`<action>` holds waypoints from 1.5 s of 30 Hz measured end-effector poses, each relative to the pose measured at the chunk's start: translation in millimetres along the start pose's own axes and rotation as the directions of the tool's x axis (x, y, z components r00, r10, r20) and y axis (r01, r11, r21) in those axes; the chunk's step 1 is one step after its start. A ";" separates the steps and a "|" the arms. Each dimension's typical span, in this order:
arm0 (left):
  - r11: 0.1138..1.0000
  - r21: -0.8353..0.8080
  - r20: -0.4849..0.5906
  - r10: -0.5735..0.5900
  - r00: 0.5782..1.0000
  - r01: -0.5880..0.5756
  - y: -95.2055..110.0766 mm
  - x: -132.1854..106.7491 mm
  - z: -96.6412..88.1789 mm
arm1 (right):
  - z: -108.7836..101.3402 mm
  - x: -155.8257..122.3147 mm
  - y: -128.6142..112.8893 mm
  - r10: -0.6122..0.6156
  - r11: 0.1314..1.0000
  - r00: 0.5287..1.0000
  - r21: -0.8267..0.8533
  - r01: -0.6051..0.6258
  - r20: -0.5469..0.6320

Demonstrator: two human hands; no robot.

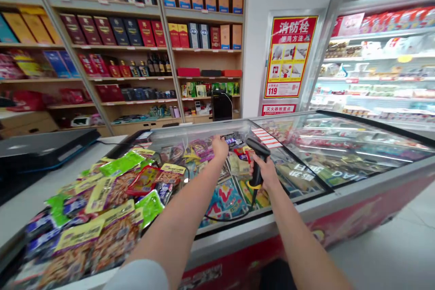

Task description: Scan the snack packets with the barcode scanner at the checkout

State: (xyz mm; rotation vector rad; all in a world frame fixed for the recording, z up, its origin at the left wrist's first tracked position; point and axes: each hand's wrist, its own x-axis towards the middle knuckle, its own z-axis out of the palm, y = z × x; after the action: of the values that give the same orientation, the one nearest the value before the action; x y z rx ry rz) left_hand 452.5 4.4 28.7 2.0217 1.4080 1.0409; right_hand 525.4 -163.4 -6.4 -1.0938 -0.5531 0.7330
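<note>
**A:** ok what's the right hand (267, 173) up to?

**B:** gripping a black-and-yellow handheld barcode scanner (257, 161) over the glass lid of a chest freezer (299, 176).

**A:** and the left hand (220, 148)?

**B:** pinching a small dark packet (231, 139) just beside it, lol. Big pile of snack packets (112, 199) lower left too.

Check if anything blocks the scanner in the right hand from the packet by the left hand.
Nothing visible does: the barcode scanner in the right hand faces the dark-labelled packet beside the left hand, with no object showing between them.
</note>
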 end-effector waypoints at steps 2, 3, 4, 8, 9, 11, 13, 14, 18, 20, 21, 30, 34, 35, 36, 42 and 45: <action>0.997 -0.032 0.034 -0.072 0.997 0.073 11.0 0.6 18.7 | -4.9 -0.5 -2.6 -0.021 0.999 0.999 0.042 0.022 -0.028; 0.994 -0.047 0.052 -0.100 0.994 0.102 15.0 1.1 27.1 | -6.2 -1.1 -3.0 -0.029 0.998 0.998 0.062 0.032 -0.046; 0.992 -0.056 0.069 -0.110 0.992 0.114 18.1 1.9 34.9 | -7.1 -1.8 -2.9 -0.038 0.996 0.997 0.079 0.043 -0.069; 0.993 -0.064 0.115 -0.090 0.989 0.098 22.4 5.7 60.7 | -8.8 -4.4 1.2 -0.057 0.994 0.989 0.082 0.069 -0.138; 0.994 -0.058 0.131 -0.082 0.988 0.090 22.3 6.5 65.5 | -9.1 -4.9 2.2 -0.053 0.995 0.987 0.073 0.065 -0.149; 0.995 -0.041 0.168 -0.078 0.983 0.086 21.5 7.3 72.8 | -9.7 -5.7 3.3 -0.044 0.996 0.983 0.068 0.057 -0.178; 0.995 -0.003 0.193 -0.099 0.976 0.101 20.6 7.1 76.8 | -10.2 -6.5 3.3 -0.036 0.996 0.979 0.074 0.052 -0.199; 0.994 0.024 0.196 -0.110 0.974 0.108 20.1 6.6 77.8 | -10.6 -6.9 3.1 -0.033 0.996 0.979 0.075 0.049 -0.203; 0.991 0.105 0.146 -0.099 0.984 0.084 19.2 2.0 77.6 | -12.5 -7.1 3.7 -0.039 0.997 0.978 0.050 0.050 -0.204; 0.992 0.105 0.126 -0.086 0.988 0.073 19.5 -1.8 75.6 | -13.4 -5.9 5.4 -0.048 0.996 0.972 0.062 0.064 -0.229; 0.992 0.103 0.124 -0.085 0.989 0.072 19.6 -3.9 73.6 | -13.6 -5.1 6.4 -0.048 0.995 0.969 0.072 0.067 -0.243; 0.992 0.126 0.086 -0.016 0.996 0.005 -25.5 -4.7 -14.8 | 10.8 -9.3 13.1 -0.012 0.999 0.990 0.044 0.018 -0.140; 0.953 0.302 0.089 -0.055 0.995 0.026 -71.1 -9.5 -86.5 | 43.7 -15.7 23.5 0.002 1.000 1.000 0.023 -0.001 -0.025; 0.929 0.367 0.087 -0.073 0.994 0.036 -81.1 -14.4 -102.5 | 52.6 -17.2 27.2 0.007 1.000 1.000 0.014 -0.007 0.008; 0.898 0.439 0.079 -0.083 0.993 0.040 -90.0 -20.5 -116.8 | 61.2 -18.7 31.2 0.013 1.000 0.999 0.003 -0.014 0.038; 0.709 0.704 0.049 -0.117 0.992 0.048 -118.4 -56.3 -161.0 | 98.5 -34.3 48.4 0.038 0.997 0.991 -0.067 -0.029 0.132; 0.705 0.708 0.086 -0.152 0.985 0.048 -119.5 -60.8 -162.9 | 104.9 -43.4 49.7 0.021 0.997 0.989 -0.073 -0.011 0.147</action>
State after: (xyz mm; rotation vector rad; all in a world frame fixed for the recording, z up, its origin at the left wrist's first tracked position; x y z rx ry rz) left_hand 242.7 -15.9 21.0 2.4147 2.0228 0.2871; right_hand 409.3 -121.3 -15.9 -1.1172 -0.7016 0.8178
